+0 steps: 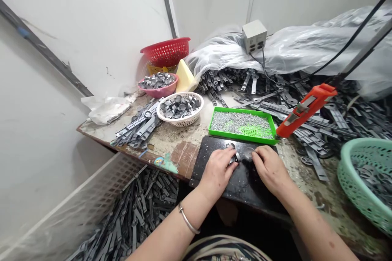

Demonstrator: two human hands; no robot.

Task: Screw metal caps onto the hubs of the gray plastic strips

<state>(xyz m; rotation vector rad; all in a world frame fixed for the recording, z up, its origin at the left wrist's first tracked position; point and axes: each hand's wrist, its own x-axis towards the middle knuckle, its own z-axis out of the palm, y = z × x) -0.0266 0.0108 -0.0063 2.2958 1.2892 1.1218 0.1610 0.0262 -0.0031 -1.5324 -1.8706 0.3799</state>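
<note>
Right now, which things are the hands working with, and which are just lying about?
In use: left hand, right hand, small round part, black board.
Lying about: red basket, pink bowl, orange tool, teal basket.

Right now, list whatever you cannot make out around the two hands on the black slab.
Head view only:
- Small round part at the left hand: mostly hidden under that hand.
- Whatever the right hand touches: covered by that hand.
- Grains in the green tray: too small to identify.
- Teal basket: cut off by the right edge.
</note>
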